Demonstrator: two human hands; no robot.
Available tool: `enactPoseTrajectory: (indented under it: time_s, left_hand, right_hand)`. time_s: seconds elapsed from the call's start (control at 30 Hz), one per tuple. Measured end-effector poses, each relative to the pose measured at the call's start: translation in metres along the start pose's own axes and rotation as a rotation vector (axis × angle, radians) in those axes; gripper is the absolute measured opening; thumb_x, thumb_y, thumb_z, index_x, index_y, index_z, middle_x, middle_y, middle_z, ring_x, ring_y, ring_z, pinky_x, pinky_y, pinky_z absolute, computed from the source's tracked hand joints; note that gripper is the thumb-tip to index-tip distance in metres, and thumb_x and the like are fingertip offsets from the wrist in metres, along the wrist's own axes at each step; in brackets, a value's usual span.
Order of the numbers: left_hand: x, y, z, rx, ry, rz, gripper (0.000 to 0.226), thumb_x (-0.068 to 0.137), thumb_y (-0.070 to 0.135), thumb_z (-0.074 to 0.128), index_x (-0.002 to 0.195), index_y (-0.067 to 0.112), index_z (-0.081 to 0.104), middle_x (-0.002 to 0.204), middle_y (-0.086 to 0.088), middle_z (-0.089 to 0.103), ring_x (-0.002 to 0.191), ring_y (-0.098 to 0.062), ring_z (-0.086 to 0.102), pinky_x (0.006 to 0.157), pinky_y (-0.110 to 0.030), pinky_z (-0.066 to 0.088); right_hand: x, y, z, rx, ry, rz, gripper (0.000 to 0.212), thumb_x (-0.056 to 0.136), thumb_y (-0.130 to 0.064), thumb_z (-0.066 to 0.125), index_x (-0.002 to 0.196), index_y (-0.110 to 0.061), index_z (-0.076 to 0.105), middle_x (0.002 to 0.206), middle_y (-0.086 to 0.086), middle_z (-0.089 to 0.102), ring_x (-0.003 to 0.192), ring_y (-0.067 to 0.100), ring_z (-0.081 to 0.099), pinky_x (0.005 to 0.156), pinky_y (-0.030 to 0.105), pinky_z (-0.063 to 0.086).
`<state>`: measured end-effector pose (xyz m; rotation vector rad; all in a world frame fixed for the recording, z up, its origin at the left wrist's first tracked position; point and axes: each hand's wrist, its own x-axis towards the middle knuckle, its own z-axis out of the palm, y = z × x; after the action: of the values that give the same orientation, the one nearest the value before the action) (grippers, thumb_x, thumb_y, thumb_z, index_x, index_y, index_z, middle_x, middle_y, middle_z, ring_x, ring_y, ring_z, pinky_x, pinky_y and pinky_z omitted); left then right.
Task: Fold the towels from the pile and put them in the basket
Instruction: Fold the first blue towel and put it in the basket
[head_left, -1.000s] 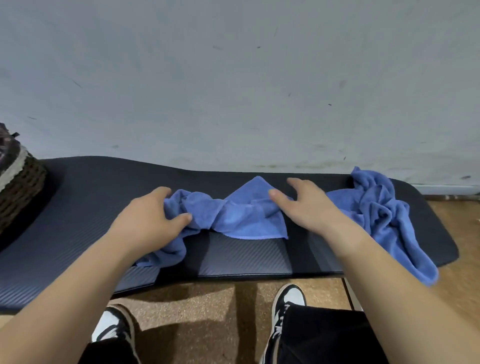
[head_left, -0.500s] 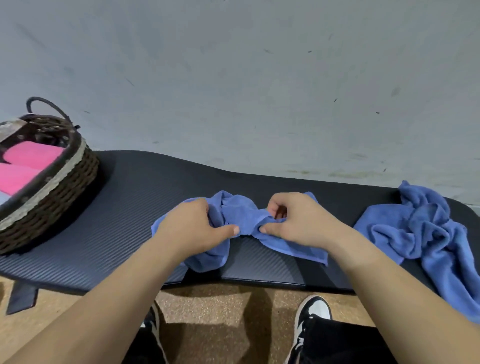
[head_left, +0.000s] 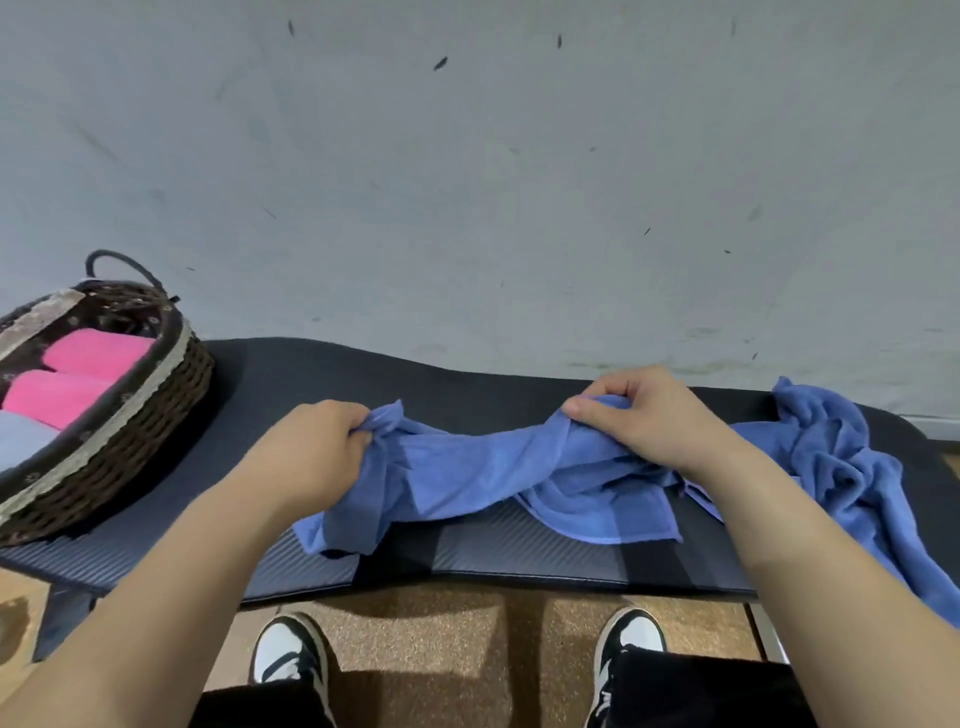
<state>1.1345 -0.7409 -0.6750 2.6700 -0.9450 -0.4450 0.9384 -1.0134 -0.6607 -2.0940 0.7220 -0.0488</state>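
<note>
Blue towel (head_left: 467, 467), limp and light, sags between the left hand (head_left: 306, 447) and right hand (head_left: 644, 415), each clenching a bunched end; its corners would likely give better holds.

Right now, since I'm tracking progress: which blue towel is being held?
The blue towel stretched between the left hand and right hand, both gripping it. The other blue towel lies crumpled, unheld, at the right end of the mat.

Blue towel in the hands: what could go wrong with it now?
The towel is bunched and twisted between the left hand and right hand, so a fold made now may come out crooked. Its near corners lie close to the front edge of the mat, so a pull could slide it to the floor. The pile lies right beside it; a tug might drag that along.
</note>
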Motion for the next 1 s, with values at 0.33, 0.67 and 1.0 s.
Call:
enactPoseTrajectory:
  time_s: [0.33, 0.67, 1.0]
  left_hand:
    - [-0.004, 0.013, -0.128, 0.015, 0.364, 0.24, 0.03, 0.099, 0.022, 0.043, 0.108, 0.025, 0.072, 0.088, -0.004, 0.073, 0.084, -0.031, 0.064, 0.075, -0.042, 0.054]
    - [-0.058, -0.068, -0.065, 0.189, 0.211, 0.156, 0.017, 0.089, 0.009, 0.069, 0.094, 0.019, 0.081, 0.092, 0.001, 0.08, 0.089, -0.028, 0.074, 0.079, -0.036, 0.056]
    - [-0.037, 0.014, 0.041, -0.026, -0.086, 0.207, 0.029, 0.089, 0.04, 0.073, 0.101, 0.015, 0.073, 0.092, 0.002, 0.072, 0.085, -0.015, 0.065, 0.08, -0.036, 0.056]
  right_hand:
    - [-0.003, -0.093, -0.057, 0.137, 0.71, -0.38, 0.024, 0.1, -0.043, 0.063, 0.077, -0.035, 0.069, 0.079, -0.018, 0.072, 0.078, 0.0, 0.065, 0.068, 0.015, 0.045]
    - [-0.05, -0.015, -0.002, -0.464, 0.115, -0.345, 0.045, 0.088, -0.067, 0.05, 0.073, -0.029, 0.069, 0.066, -0.01, 0.065, 0.065, 0.008, 0.059, 0.066, 0.038, 0.051]
    - [-0.021, -0.016, 0.029, -0.112, 0.123, -0.085, 0.046, 0.106, -0.04, 0.05, 0.088, 0.0, 0.062, 0.073, 0.007, 0.065, 0.071, 0.023, 0.058, 0.072, 0.037, 0.047]
